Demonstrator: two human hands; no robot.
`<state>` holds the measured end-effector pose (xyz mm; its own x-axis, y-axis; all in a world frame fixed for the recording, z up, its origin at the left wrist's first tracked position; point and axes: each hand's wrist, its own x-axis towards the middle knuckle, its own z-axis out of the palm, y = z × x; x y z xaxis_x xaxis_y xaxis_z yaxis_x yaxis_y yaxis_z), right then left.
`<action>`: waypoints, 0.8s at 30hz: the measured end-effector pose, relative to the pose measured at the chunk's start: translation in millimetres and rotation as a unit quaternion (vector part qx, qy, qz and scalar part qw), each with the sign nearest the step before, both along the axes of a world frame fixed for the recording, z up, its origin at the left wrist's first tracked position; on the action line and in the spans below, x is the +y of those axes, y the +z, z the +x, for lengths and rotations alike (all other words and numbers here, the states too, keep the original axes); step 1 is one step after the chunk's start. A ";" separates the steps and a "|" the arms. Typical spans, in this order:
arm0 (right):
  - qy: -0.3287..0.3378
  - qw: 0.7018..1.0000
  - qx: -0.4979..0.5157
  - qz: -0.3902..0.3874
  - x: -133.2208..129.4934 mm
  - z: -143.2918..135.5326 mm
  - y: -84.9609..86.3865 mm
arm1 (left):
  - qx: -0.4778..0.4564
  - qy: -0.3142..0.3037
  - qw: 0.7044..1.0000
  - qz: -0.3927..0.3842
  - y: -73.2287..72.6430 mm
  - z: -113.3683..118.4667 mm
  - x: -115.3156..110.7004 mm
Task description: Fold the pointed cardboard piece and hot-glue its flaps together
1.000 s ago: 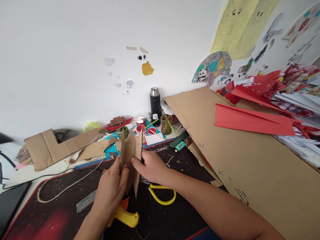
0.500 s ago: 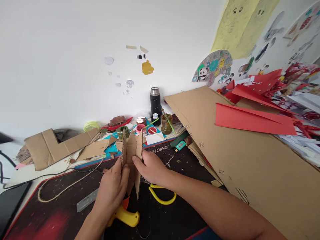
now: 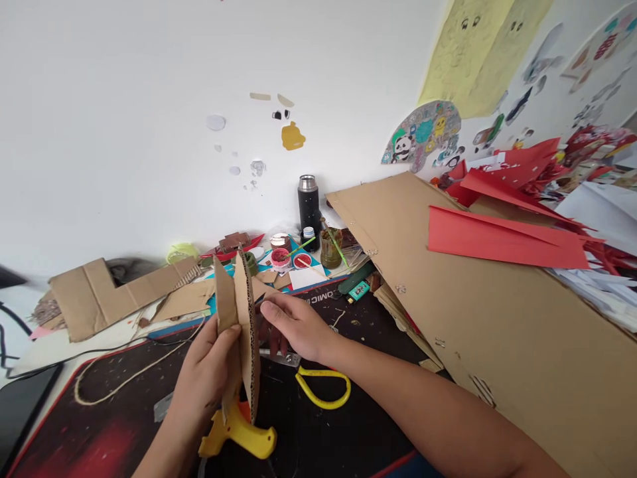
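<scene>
A folded piece of cardboard [image 3: 246, 318] stands upright above the mat, its corrugated edge facing me. My left hand [image 3: 209, 362] is closed around its left side, with the thumb pressed on the inner face. Just right of the cardboard is my right hand [image 3: 296, 325], fingers loosely bent and apart, holding nothing; whether its fingertips touch the cardboard I cannot tell. Under my hands lie a yellow glue gun [image 3: 249, 438], partly covered by the cardboard, and yellow-handled scissors [image 3: 326, 401]. A metal ruler [image 3: 162, 408] is mostly hidden by my left forearm.
A large cardboard sheet [image 3: 472, 318] slants across the right, with red paper [image 3: 502, 239] on it. Paint pots [image 3: 302, 260], a black flask [image 3: 308, 206] and a jar with a brush [image 3: 331, 249] stand by the wall. Cardboard scraps [image 3: 89, 299] and a cord [image 3: 79, 385] lie left.
My right hand has let go of the cardboard. My left hand has shifted left and turned the cardboard, so its right edge now faces me.
</scene>
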<state>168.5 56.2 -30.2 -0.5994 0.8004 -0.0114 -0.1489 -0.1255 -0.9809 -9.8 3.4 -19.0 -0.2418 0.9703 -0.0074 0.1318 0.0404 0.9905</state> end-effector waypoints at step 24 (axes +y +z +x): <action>-0.023 0.993 0.085 -0.072 10.9 -2.5 -4.9 | -0.061 -0.064 0.982 -0.164 8.2 11.0 -5.2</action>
